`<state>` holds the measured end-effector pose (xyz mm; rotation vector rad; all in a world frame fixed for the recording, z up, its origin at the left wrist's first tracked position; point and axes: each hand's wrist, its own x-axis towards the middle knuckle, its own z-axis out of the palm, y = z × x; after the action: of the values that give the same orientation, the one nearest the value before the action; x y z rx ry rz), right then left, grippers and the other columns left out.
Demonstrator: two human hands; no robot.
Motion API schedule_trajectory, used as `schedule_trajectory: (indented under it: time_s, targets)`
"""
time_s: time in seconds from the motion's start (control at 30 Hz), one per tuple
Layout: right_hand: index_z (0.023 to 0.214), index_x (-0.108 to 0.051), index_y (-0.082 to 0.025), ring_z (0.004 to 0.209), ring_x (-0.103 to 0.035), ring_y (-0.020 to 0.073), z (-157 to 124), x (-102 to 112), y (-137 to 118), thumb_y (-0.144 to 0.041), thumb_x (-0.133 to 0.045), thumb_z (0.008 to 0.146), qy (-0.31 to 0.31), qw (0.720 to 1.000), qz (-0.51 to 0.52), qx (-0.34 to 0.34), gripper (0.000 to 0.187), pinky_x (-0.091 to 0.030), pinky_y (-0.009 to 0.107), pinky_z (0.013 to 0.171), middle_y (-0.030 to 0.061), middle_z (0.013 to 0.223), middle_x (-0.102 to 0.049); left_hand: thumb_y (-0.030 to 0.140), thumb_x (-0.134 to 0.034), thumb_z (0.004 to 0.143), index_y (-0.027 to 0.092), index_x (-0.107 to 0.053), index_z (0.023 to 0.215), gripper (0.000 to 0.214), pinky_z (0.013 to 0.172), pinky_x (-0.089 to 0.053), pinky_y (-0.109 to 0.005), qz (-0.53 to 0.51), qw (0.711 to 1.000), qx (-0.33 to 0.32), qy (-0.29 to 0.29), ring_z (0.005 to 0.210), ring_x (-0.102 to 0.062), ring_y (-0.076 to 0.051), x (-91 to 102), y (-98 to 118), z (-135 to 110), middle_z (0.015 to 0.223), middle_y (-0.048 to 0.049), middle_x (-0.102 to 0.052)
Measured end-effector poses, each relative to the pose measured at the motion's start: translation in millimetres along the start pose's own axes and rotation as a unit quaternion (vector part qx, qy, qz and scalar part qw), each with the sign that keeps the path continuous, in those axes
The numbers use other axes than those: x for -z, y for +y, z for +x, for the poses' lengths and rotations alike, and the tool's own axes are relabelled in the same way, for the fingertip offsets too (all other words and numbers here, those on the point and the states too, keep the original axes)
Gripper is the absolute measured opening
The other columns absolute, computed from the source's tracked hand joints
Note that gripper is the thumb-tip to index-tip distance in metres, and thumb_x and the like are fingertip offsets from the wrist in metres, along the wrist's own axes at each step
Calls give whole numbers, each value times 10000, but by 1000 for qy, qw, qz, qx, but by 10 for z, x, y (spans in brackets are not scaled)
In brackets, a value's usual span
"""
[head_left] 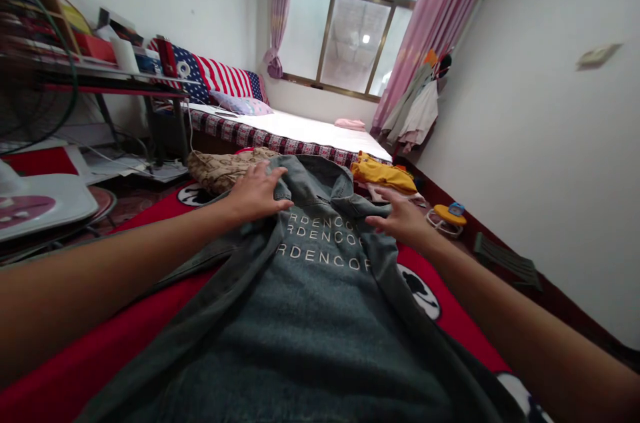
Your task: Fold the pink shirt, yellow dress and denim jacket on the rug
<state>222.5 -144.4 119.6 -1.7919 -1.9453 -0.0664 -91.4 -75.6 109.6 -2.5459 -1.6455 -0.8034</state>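
A blue-grey denim jacket (310, 323) lies spread out in front of me, its collar at the far end and rows of white lettering across the upper part. My left hand (260, 191) is at the jacket's left shoulder, fingers spread, thumb pointing inward. On the opposite shoulder, my right hand (403, 218) has its fingers apart too. Neither hand grips the cloth; whether the fingertips touch it I cannot tell. Long folds of denim run down both sides of the jacket. Beneath it is a red cloth (463, 303) with white round patches.
Beyond the jacket lie a tan patterned garment (220, 170) and a folded yellow garment (383, 173). A bed (300, 123) stands under the window. Left are a cluttered desk (145, 82) and a white chair (60, 200); right, a yellow-topped stool (449, 214).
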Motion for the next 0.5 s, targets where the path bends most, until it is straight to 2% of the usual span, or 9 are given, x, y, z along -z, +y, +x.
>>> schedule_trajectory:
  time_s: [0.07,0.13,0.17,0.23,0.3,0.33,0.37,0.43,0.5]
  targets:
    - [1462,-350,-183,1308,-455,300,196,-320,-41,-264,-771,659,13,1000,8,7,910,-418,401,1044,149,1455,-438,550,-754,650,167,-399,1411,923,1036,-336,-511,-21,997,71,12,1334,-329,-448,-149,-73,158,1514,-228,-266]
    - [1507,-234,-176,1298,-471,294,328,-575,-69,-249,-798,632,-7,1000,20,-8,1043,-429,390,1033,170,1459,-427,513,-782,636,138,-346,1437,986,1011,-363,-508,-46,993,111,-8,1289,-388,-449,-265,-145,262,1511,-262,-235]
    - [1505,-240,-165,1250,-519,295,376,-654,-66,-261,-807,630,-25,999,24,-20,1047,-454,382,1000,176,1406,-489,462,-791,637,134,-336,1445,984,991,-385,-493,-48,992,117,-21,1250,-436,-433,-305,-178,296,1496,-266,-257]
    - [1426,-410,-141,1067,-642,288,453,-691,2,-318,-787,674,-75,995,37,-45,859,-517,360,883,155,1189,-653,315,-762,660,161,-395,1428,864,952,-429,-451,-35,994,99,-42,1164,-523,-379,-341,-238,335,1432,-228,-367]
    - [1230,-612,-139,816,-707,249,514,-564,180,-370,-703,766,-82,991,62,-86,526,-549,322,724,104,945,-724,172,-671,672,199,-529,1342,686,944,-449,-402,-20,998,41,-49,1109,-562,-319,-317,-298,351,1304,-159,-499]
    - [1129,-668,-143,697,-705,224,539,-455,315,-384,-651,807,-56,988,76,-121,402,-545,303,643,85,861,-727,129,-620,670,214,-587,1285,622,954,-448,-380,-20,999,2,-44,1101,-565,-293,-289,-333,356,1238,-128,-544]
    - [1072,-689,-148,614,-691,204,559,-329,477,-384,-609,835,-1,983,85,-163,344,-534,288,584,74,816,-725,106,-579,665,227,-627,1238,587,968,-443,-361,-23,999,-35,-34,1100,-560,-270,-255,-375,362,1189,-102,-571]
    - [1039,-692,-123,549,-676,208,575,-77,854,-394,-583,847,124,955,70,-261,349,-519,290,525,95,756,-714,109,-541,652,248,-655,1196,573,991,-432,-333,-26,997,-76,-10,1108,-545,-240,-191,-482,383,1159,-66,-593]
    - [994,-691,-87,554,-678,221,546,111,1233,-376,-536,874,146,936,13,-319,349,-517,299,516,131,710,-700,137,-536,642,255,-661,1186,571,994,-429,-322,-17,997,-75,0,1116,-537,-234,-153,-611,422,1172,-48,-603]
